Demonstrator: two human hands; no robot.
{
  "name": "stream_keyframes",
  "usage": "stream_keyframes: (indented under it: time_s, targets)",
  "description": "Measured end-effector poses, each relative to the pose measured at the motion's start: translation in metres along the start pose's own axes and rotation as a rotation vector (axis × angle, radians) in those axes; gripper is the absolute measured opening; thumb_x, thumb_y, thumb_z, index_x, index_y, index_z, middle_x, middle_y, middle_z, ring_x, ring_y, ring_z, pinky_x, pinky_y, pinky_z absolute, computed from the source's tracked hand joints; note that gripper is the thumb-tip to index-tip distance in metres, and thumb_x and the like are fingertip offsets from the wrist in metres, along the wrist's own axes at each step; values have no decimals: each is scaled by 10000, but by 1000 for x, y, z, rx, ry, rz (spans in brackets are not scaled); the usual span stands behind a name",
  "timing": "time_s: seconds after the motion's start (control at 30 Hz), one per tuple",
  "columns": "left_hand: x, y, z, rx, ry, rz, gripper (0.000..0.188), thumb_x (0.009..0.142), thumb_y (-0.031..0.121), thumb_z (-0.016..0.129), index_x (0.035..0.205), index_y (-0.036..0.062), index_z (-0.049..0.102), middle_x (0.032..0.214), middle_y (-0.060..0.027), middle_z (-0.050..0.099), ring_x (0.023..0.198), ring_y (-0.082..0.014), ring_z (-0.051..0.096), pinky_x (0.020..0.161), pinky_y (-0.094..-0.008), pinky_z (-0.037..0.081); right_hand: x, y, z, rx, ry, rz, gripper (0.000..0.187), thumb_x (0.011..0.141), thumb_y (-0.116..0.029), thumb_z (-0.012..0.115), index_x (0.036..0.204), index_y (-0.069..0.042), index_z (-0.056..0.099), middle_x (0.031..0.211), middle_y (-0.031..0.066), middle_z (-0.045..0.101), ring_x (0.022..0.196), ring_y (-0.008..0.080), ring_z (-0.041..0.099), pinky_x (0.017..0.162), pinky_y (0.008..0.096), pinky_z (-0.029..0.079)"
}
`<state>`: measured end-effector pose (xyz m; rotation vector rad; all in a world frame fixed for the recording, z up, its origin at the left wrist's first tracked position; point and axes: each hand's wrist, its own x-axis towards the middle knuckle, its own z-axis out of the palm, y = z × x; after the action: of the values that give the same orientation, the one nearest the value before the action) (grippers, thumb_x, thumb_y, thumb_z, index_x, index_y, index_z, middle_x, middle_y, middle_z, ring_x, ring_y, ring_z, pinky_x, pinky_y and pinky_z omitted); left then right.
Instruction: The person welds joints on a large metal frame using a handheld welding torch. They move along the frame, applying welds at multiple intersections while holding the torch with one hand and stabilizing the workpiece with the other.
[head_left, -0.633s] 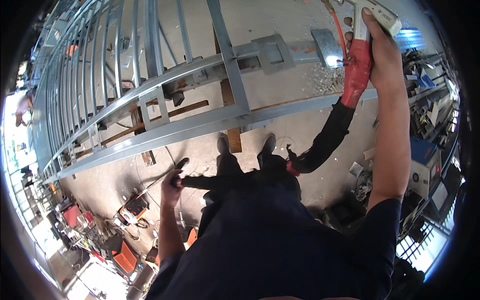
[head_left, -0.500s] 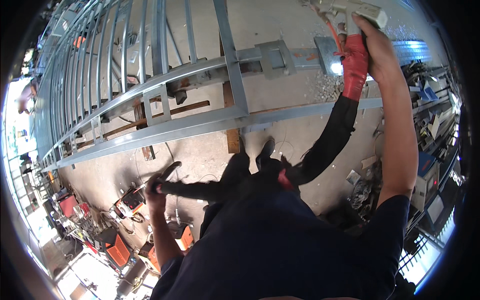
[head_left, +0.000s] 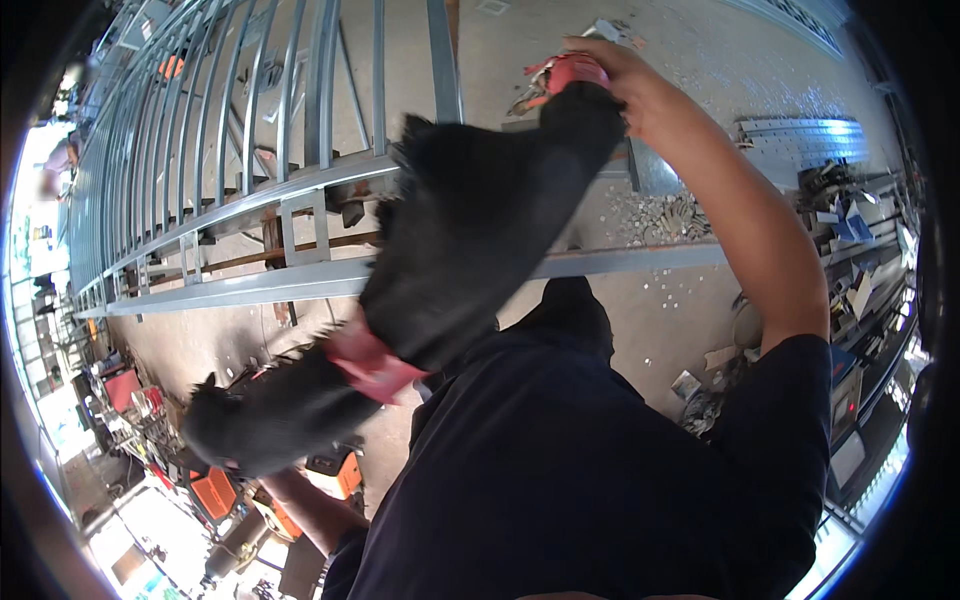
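A thick black-sleeved cable (head_left: 470, 240) stretches diagonally in front of me, ragged along its edge, with a band of red tape (head_left: 370, 360) around its middle. My right hand (head_left: 625, 85) is raised at the far side and closed around its red-taped end (head_left: 580, 70); the tip beyond the tape is blurred. My left hand (head_left: 270, 480) is at the lower left, under the other end of the sleeve, which is held up off the floor there. Its fingers are mostly hidden behind the sleeve.
A grey metal railing frame (head_left: 220, 292) with many upright bars spans the left and middle, partly behind the cable. Orange-fronted machines (head_left: 213, 493) stand at lower left. Gravel-like bits (head_left: 665, 218) lie on the floor near a metal plate (head_left: 655, 170). Stacked scrap lines the right side.
The cable has been lifted and swung up close, now covering part of the railing. My right hand has moved left with the taped end. My left hand has dropped lower and leftward.
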<state>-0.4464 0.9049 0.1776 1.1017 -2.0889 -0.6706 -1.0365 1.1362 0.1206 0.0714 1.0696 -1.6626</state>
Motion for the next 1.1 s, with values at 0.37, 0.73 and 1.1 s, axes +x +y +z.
stream_keyframes:
  time_s: [0.37,0.73,1.1]
  targets:
    - [46,138,49,89,35,-69,318,873,180,607,1094,-24,710,1081,-126,728,891,-188,700,795,-324,539,91,-18,10,112,17,235,169,1004,-147,527,1043,17,526,914,146,593,729,248,659,588,403,638]
    - [127,197,116,177,-24,-129,344,883,213,601,1116,-18,703,1109,-127,717,921,-190,692,817,-329,532,132,-36,11,75,-30,504,289,1075,-231,488,1202,23,433,1144,166,562,958,226,694,812,353,669]
    - [132,184,127,195,-47,-198,371,892,246,594,1139,-12,696,1138,-127,707,951,-192,685,838,-334,524,149,-26,11,164,12,545,286,1062,-193,474,1204,54,446,1123,202,565,922,280,699,786,352,673]
